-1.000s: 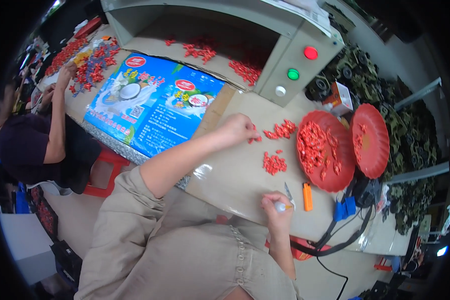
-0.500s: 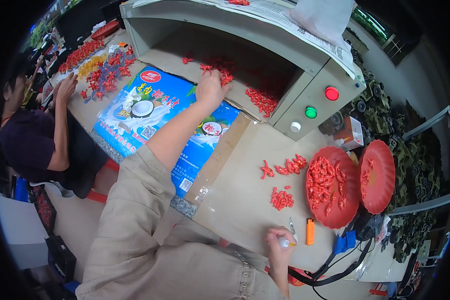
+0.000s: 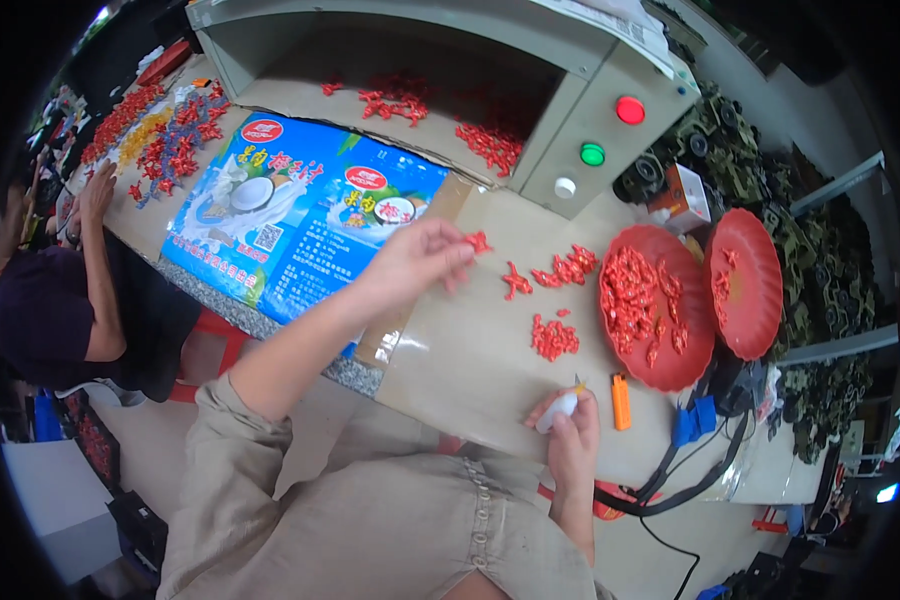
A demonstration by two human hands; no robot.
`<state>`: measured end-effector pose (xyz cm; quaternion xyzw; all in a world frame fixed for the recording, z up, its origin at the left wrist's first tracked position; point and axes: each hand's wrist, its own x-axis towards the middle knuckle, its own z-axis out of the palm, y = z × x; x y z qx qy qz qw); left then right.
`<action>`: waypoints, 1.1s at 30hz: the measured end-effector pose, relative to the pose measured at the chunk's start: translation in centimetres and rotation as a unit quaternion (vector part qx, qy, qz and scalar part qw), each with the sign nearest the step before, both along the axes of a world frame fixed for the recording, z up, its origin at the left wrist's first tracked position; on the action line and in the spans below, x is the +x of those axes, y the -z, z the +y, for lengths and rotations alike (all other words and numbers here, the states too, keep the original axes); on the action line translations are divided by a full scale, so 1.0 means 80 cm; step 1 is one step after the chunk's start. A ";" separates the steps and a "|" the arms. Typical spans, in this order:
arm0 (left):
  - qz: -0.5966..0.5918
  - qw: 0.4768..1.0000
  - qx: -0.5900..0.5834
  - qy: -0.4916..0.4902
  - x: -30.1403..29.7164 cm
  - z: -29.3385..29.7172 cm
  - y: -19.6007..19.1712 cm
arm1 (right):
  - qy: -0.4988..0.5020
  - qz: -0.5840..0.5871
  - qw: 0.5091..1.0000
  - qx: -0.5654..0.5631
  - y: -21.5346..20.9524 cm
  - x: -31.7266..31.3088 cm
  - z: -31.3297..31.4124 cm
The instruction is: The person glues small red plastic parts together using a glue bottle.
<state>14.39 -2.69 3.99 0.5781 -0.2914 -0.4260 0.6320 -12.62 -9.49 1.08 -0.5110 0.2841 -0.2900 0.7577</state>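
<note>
I see the left hand [image 3: 417,262] pinching a red piece [image 3: 479,242]. The right hand [image 3: 572,433] grips a white bottle [image 3: 557,412], fingers curled.

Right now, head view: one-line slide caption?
Left hand pinches a small red piece; right hand holds a white bottle; more lie in a red dish.

A small, red plastic piece [image 3: 478,242] jutted from our left hand [image 3: 416,260]; a white, yellow-tipped bottle [image 3: 558,411] slanted in our right hand [image 3: 572,437].
</note>
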 end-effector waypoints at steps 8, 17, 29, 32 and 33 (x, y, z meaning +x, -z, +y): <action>0.208 0.970 -0.087 0.091 -0.142 0.040 0.039 | -0.052 -0.166 0.983 0.067 -0.013 0.014 0.017; 0.218 0.958 -0.077 0.169 -0.172 0.048 0.033 | -0.046 -0.174 0.980 0.088 -0.002 0.009 0.015; 0.188 0.979 -0.060 0.053 -0.147 0.044 0.030 | 0.020 -0.177 0.975 0.136 -0.008 0.003 -0.002; 0.111 0.990 -0.080 0.021 -0.148 0.038 0.036 | 0.071 -0.207 0.965 0.147 0.010 -0.003 -0.013; 0.113 0.990 -0.080 0.024 -0.149 0.036 0.038 | 0.084 -0.232 0.957 0.154 0.013 -0.004 -0.015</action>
